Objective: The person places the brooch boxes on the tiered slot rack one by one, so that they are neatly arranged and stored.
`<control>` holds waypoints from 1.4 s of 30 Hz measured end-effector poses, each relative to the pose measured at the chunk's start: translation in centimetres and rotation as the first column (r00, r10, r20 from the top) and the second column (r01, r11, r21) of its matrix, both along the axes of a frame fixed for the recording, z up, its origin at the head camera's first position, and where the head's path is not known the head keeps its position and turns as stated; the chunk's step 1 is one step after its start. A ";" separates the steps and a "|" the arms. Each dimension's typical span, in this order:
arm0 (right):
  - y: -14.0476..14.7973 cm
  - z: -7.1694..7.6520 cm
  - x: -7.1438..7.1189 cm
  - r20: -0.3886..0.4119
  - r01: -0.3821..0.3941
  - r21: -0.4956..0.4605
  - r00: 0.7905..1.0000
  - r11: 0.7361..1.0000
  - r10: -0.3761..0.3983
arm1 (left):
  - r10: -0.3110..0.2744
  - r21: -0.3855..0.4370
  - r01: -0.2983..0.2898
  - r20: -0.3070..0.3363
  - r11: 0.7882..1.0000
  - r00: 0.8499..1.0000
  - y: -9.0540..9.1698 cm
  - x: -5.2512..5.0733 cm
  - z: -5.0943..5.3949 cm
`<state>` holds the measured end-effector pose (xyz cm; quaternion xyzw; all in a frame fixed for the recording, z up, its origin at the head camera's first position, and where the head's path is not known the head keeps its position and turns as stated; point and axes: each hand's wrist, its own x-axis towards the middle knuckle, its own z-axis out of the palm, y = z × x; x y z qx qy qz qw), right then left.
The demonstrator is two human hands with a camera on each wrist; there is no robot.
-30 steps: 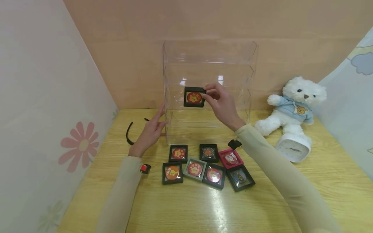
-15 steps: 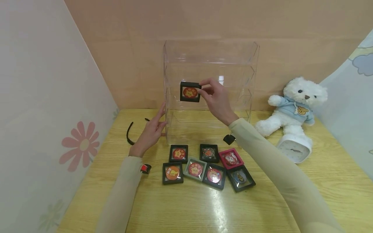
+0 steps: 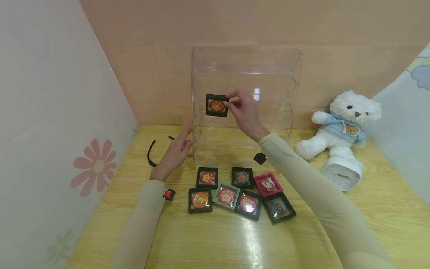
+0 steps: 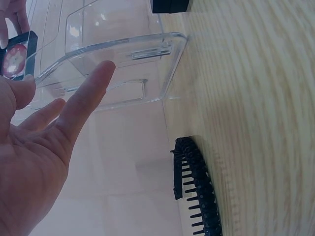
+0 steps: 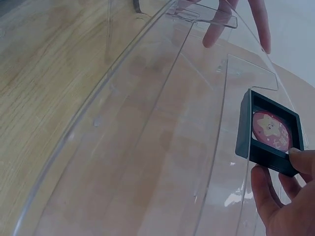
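Observation:
A clear plastic tiered rack [image 3: 248, 70] stands upright at the back of the table. My right hand [image 3: 246, 114] pinches a black square display frame [image 3: 217, 106] by its right edge, thumb in front. Inside the frame is a round red badge with a yellow star, also plain in the right wrist view. It is held up in front of the rack's middle tiers, toward the left side; whether it touches a shelf I cannot tell. My left hand [image 3: 174, 153] rests against the rack's left side panel [image 4: 108, 46], fingers extended.
Several display frames with round badges lie before the rack, among them a grey frame [image 3: 226, 196] and a pink one [image 3: 268, 184]. A black toothed headband [image 4: 199, 196] lies left of the rack. A white teddy bear [image 3: 346, 123] and white clock [image 3: 342, 174] stand right.
My right hand has carried the black frame left and slightly up along the rack. The left hand stays at the side panel. The whole head view has shifted slightly.

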<state>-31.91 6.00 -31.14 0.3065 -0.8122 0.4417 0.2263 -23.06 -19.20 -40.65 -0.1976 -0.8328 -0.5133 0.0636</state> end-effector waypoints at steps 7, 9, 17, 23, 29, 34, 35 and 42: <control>-0.8 -0.4 -0.3 -0.012 -0.017 0.009 1.000 1.000 0.017 | 0.012 -0.004 -0.012 -0.002 1.000 1.000 0.0 0.0 -0.1; -1.0 -0.6 -0.2 0.001 -0.023 0.014 1.000 1.000 0.023 | 0.007 -0.002 -0.007 -0.002 1.000 1.000 0.0 0.0 -0.1; -1.6 -1.0 0.1 -0.009 -0.007 0.063 1.000 0.998 0.008 | -0.010 0.014 0.010 0.001 1.000 1.000 0.3 -0.1 -0.1; -1.9 -1.3 0.1 -0.003 -0.033 0.053 0.999 0.998 0.033 | -0.012 0.017 0.012 0.002 1.000 1.000 0.5 -0.1 0.1; -1.8 -1.4 0.1 -0.006 -0.047 0.049 0.999 0.998 0.047 | -0.021 0.026 0.020 0.013 0.999 1.000 0.8 -0.3 0.1; -1.5 -1.4 0.2 -0.006 -0.041 0.055 0.999 0.998 0.041 | -0.029 0.022 0.029 0.024 0.999 0.999 1.3 -0.1 0.7; -1.4 -1.4 0.2 -0.008 -0.036 0.060 0.999 0.998 0.037 | -0.031 0.020 0.030 0.026 0.999 0.999 1.5 0.2 1.1; -0.9 -1.4 0.4 -0.012 0.010 0.094 1.000 0.995 -0.009 | -0.044 0.022 0.044 0.019 0.999 0.999 1.5 0.1 1.0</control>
